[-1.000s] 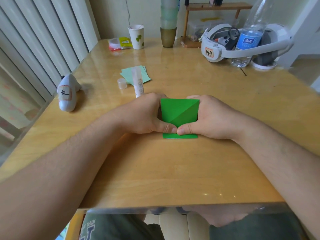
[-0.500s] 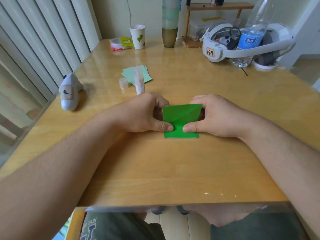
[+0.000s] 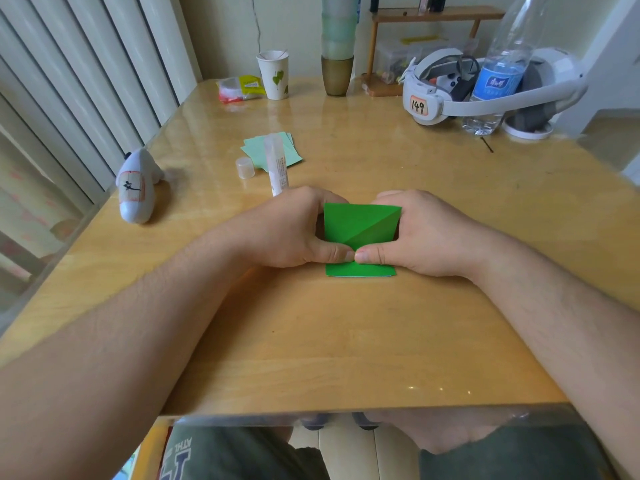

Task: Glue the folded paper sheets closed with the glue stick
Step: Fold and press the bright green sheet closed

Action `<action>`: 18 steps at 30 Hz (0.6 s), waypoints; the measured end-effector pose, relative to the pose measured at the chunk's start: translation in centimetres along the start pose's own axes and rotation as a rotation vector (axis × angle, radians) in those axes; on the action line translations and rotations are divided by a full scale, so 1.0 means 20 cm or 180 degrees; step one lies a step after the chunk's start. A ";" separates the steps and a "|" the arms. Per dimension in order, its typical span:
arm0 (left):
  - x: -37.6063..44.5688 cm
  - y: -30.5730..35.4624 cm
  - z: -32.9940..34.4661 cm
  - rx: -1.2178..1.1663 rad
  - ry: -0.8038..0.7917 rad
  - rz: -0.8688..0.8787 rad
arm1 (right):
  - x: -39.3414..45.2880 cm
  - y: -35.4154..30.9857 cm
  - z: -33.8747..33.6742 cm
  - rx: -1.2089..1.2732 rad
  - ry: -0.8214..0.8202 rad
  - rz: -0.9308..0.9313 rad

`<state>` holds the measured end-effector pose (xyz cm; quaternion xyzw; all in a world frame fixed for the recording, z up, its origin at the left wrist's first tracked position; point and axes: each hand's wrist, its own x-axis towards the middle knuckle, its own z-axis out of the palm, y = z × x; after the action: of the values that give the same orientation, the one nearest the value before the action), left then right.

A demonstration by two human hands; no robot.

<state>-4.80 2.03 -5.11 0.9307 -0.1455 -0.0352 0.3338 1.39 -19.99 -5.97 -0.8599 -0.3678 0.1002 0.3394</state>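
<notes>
A folded green paper sheet (image 3: 360, 230) is held flat on a wooden bench (image 3: 346, 341), near its middle. The left hand (image 3: 294, 233) is curled against the sheet's left edge and the right hand (image 3: 415, 237) against its right edge. Both thumbs are pressed onto the paper, tips nearly touching over a diagonal fold. The sheet's near edge is left uncovered.

Just beyond the left hand, an uncapped glue stick (image 3: 277, 164) is seen, its clear cap (image 3: 245, 167) set beside it. Its label print is too small to be read. Its far part is laid over a small stack of pale green sheets (image 3: 287, 150).

At the far right, "149" is handwritten on an orange tag on a white headset (image 3: 436, 98). A water bottle (image 3: 498, 77) with a blue label is stood inside the headset's band; its characters cannot be made out. A paper cup (image 3: 273, 76) printed with green leaves is placed at the far edge. Near the left edge, a white controller (image 3: 135, 188) bears a label with a handwritten mark.

Bare bench is seen between the sheet and the near edge, flanked by both forearms, and to the right of the right hand.
</notes>
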 end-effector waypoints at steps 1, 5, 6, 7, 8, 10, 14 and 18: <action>0.00 0.00 0.00 0.0020 0.0003 -0.0002 | 0.00 0.00 0.00 -0.0002 0.0007 -0.0001; 0.00 0.00 0.00 -0.0004 -0.0018 -0.0011 | 0.00 0.00 0.00 -0.0072 -0.0006 -0.0013; 0.00 -0.01 -0.01 -0.0019 -0.0028 -0.0013 | 0.00 0.00 0.00 -0.0064 -0.0027 -0.0002; -0.01 -0.01 -0.01 -0.0039 -0.0042 -0.0015 | 0.00 0.00 -0.01 -0.0061 -0.0058 0.0010; -0.01 -0.02 -0.02 -0.0055 -0.0060 -0.0019 | 0.00 0.01 -0.02 -0.0064 -0.0091 0.0026; -0.01 -0.05 -0.03 -0.0059 -0.0078 -0.0020 | -0.01 0.03 -0.04 -0.0037 -0.0150 0.0053; -0.02 -0.08 -0.04 -0.0052 -0.0102 0.0016 | -0.03 0.04 -0.06 0.0064 -0.0195 0.0058; -0.02 -0.07 -0.04 -0.0031 -0.0090 0.0046 | -0.03 0.04 -0.07 0.0145 -0.0341 0.0014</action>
<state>-4.61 3.67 -5.42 0.9274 -0.1568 -0.0466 0.3364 2.00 -21.48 -5.45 -0.8462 -0.3812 0.1552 0.3384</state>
